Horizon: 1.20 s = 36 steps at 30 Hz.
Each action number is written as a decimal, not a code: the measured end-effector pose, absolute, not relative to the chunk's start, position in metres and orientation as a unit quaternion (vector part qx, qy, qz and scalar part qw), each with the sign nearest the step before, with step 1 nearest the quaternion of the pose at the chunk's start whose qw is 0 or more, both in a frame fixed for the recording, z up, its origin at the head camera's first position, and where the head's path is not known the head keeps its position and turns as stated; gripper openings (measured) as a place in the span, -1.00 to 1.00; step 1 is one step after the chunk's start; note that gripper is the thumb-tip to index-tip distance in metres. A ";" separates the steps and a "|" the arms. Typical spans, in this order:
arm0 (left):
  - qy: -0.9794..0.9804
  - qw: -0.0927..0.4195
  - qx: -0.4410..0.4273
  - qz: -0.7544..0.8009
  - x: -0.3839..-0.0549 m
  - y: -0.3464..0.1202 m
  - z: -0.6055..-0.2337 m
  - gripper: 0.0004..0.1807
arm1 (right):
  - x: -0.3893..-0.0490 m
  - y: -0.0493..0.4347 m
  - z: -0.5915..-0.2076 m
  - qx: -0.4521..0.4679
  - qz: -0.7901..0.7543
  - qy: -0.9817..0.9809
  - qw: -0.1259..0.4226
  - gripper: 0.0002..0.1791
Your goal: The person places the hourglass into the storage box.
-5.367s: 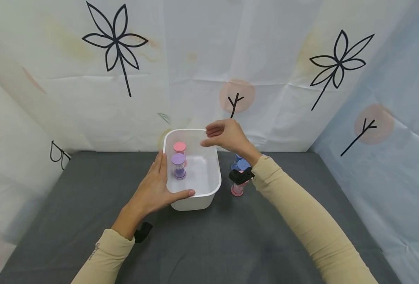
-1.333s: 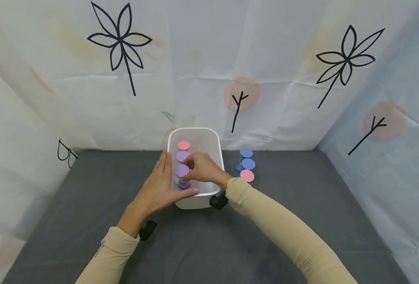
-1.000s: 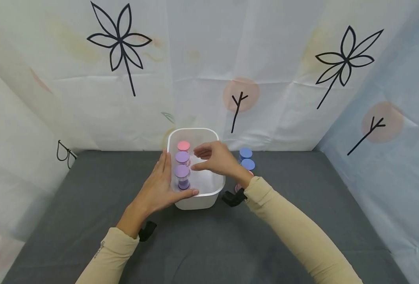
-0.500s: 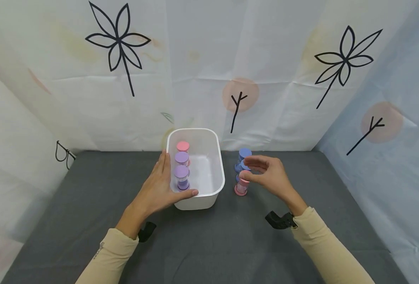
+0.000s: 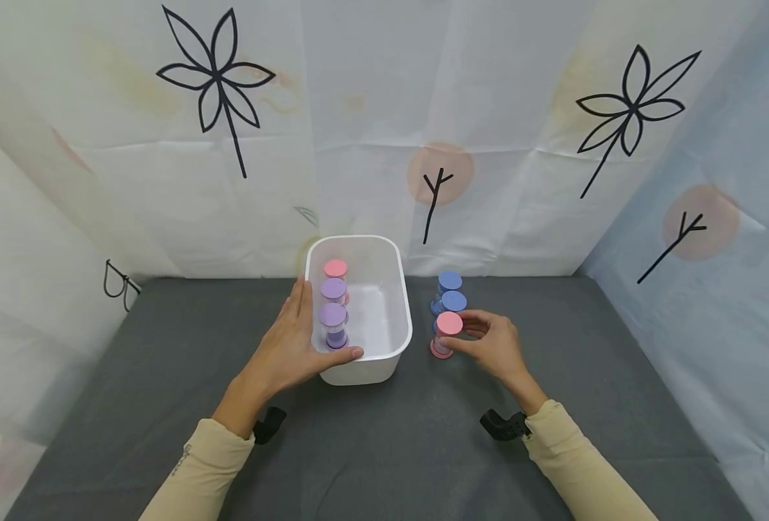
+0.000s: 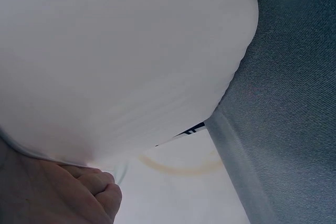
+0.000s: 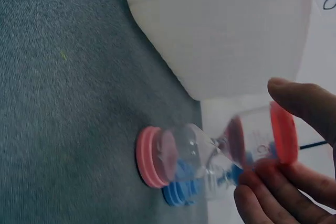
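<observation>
A white bin (image 5: pixel 360 370) stands on the grey mat and holds a pink hourglass (image 5: pixel 335 268) and two purple hourglasses (image 5: pixel 333 302) in a row along its left side. My left hand (image 5: pixel 296 339) lies flat against the bin's left wall, with the thumb over the near rim. Right of the bin stand two blue hourglasses (image 5: pixel 452 291) and a pink hourglass (image 5: pixel 448 325). My right hand (image 5: pixel 465 333) pinches that pink hourglass by its top cap. The right wrist view shows the thumb (image 7: pixel 302 98) and fingers (image 7: pixel 262 192) on the cap of the pink hourglass (image 7: pixel 205 153), its base on the mat.
Grey mat (image 5: pixel 384 449) covers the table, with open space in front and to both sides. White and pale blue sheets printed with flowers close in the back and sides. The left wrist view shows only the bin's wall (image 6: pixel 121 61) and the mat (image 6: pixel 294 103).
A second purple hourglass now stands in the bin. My right hand left the bin, moved right and down, and took hold of the outer pink hourglass. The left hand stayed put.
</observation>
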<state>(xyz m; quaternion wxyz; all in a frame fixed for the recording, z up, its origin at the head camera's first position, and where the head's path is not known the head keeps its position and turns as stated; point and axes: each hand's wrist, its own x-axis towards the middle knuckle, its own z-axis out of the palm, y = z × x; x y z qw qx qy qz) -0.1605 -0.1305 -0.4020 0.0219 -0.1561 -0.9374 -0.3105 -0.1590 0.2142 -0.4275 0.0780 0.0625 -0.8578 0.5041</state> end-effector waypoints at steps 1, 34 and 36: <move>-0.937 0.022 -0.156 -0.311 -0.161 -0.131 -0.402 0.56 | -0.160 0.211 -0.429 0.058 0.503 -0.859 0.082 -0.42; -0.934 0.031 -0.171 -0.312 -0.164 -0.133 -0.404 0.54 | -0.192 0.095 -0.336 0.249 0.550 -0.792 -0.084 -0.53; -0.934 0.031 -0.171 -0.312 -0.163 -0.134 -0.404 0.54 | -0.197 0.085 -0.346 0.264 0.524 -0.802 -0.108 -0.53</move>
